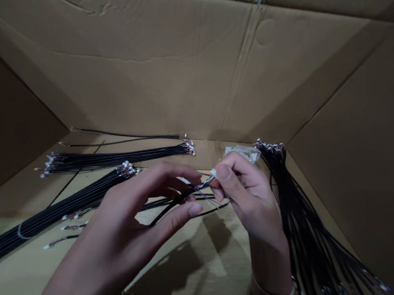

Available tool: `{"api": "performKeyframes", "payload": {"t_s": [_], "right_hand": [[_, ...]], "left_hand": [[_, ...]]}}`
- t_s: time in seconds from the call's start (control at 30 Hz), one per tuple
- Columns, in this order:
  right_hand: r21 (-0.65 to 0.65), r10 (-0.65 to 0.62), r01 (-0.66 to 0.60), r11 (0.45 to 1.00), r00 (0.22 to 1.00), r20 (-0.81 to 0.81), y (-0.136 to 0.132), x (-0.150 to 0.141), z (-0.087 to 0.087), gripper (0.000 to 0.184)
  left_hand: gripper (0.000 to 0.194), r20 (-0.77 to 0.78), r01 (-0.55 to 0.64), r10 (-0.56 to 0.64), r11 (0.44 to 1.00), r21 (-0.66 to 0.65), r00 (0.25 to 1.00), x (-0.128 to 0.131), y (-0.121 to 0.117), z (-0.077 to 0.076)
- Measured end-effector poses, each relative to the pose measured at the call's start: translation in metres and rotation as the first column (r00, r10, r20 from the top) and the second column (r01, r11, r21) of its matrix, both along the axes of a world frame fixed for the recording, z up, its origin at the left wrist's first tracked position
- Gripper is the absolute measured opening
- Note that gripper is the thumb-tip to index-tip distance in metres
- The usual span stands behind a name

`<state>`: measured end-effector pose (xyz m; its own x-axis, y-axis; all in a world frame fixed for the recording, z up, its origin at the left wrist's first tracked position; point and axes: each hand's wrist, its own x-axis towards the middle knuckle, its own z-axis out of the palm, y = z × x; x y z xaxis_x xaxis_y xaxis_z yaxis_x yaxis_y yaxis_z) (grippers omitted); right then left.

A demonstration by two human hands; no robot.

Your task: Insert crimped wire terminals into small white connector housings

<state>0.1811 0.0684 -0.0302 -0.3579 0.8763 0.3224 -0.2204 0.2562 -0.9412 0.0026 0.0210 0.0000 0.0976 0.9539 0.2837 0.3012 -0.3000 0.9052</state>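
Note:
A black cable (174,204) with thin coloured wires (206,183) fanning from its end runs between my two hands. My right hand (240,188) pinches the small white connector (213,172) at the tip of those wires between thumb and fingers. Curled loosely round the cable's sheath is my left hand (146,208), its thumb below and its fingers above and behind. A few loose red and blue wires (212,200) hang just under the connector. Part of the cable is hidden behind my left hand.
Cardboard walls (149,65) surround the work surface. At left lie a tied black cable bundle (47,222), another bundle (121,151) and two single cables (130,134). A large cable bundle (290,207) spreads along the right. A clear plastic bag (248,153) sits at the back.

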Motion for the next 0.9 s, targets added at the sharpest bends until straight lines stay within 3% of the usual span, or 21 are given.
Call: {"api": "performKeyframes", "payload": {"t_s": [0.07,0.27,0.4,0.57,0.77,0.9], "right_hand": [[0.022,-0.008,0.008,1.0,1.0,0.013,0.0,0.0,0.001,0.036],[0.035,-0.001,-0.002,0.999,0.996,0.091,-0.003,0.009,0.007,0.024],[0.11,-0.086,0.069,0.991,0.984,0.156,-0.006,0.013,0.011,0.014],[0.132,-0.165,0.144,0.981,0.972,0.164,-0.008,0.009,0.013,0.011],[0.129,-0.133,0.119,0.985,0.986,0.104,-0.006,0.007,0.009,0.011],[0.116,-0.092,0.083,0.99,0.993,0.069,0.0,0.006,0.004,0.009]], "left_hand": [[0.016,0.015,-0.002,0.001,0.999,0.034,1.0,-0.001,0.002,-0.001],[0.016,0.033,-0.151,0.149,0.988,0.039,0.988,-0.001,-0.001,0.0],[0.014,0.044,-0.212,0.208,0.969,0.128,0.977,-0.001,-0.001,-0.002],[0.019,0.007,-0.162,0.164,0.965,0.207,0.986,-0.001,-0.001,-0.009],[0.023,-0.074,-0.096,0.119,0.96,0.261,0.99,0.0,-0.002,-0.008],[0.025,-0.115,-0.051,0.08,0.972,0.231,0.99,0.001,-0.003,-0.008]]}}
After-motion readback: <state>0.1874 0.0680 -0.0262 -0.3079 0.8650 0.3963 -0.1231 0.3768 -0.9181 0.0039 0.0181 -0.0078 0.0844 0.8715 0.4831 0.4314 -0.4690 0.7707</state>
